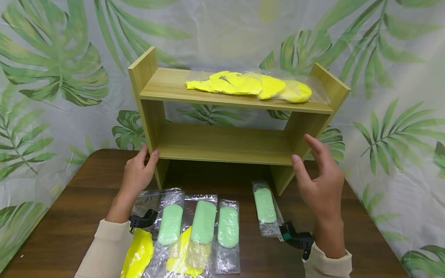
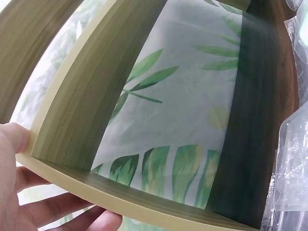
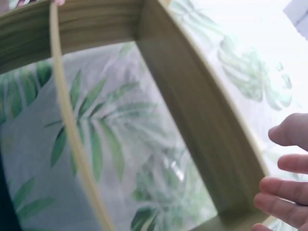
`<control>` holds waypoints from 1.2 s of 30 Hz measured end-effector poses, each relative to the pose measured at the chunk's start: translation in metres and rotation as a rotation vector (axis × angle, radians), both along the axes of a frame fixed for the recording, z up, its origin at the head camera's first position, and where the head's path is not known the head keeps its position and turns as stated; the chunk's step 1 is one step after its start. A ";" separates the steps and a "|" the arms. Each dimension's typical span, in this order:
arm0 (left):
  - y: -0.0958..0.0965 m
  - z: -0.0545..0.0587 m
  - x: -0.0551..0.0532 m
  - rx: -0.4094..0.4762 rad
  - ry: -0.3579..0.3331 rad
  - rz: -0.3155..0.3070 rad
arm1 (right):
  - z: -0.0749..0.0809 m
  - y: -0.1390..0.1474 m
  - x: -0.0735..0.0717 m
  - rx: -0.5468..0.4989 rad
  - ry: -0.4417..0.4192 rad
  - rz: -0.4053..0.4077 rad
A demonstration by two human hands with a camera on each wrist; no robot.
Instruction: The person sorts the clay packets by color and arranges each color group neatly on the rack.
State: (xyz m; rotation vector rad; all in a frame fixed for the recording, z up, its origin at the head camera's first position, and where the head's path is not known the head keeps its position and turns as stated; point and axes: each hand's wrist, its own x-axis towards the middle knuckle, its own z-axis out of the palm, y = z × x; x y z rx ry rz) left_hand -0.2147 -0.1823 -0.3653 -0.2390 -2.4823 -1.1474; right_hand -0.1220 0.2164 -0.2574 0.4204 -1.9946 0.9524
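Observation:
A two-tier wooden shelf (image 1: 222, 143) stands on the dark table in the head view. My left hand (image 1: 137, 173) grips its left side panel, thumb at the front edge and fingers along the outer face, as the left wrist view shows on the panel (image 2: 96, 192). Beside the right side panel (image 1: 306, 129) my right hand (image 1: 321, 185) is held with thumb and fingers spread, holding nothing. In the right wrist view its fingers (image 3: 284, 192) are close to the panel's edge. Yellow flat pieces in clear bags (image 1: 236, 83) lie on the shelf's top board.
Clear bags with pale green oval pieces (image 1: 228, 227) lie on the table (image 1: 278, 255) before the shelf, several on the left and one (image 1: 265, 204) on the right. Yellow pieces (image 1: 139, 251) lie near my left sleeve. Behind hangs a leaf-patterned cloth (image 1: 222, 34).

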 end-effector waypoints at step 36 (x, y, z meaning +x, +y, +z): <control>0.000 0.004 0.003 -0.034 -0.033 -0.026 | -0.065 0.033 -0.044 -0.295 -0.279 -0.212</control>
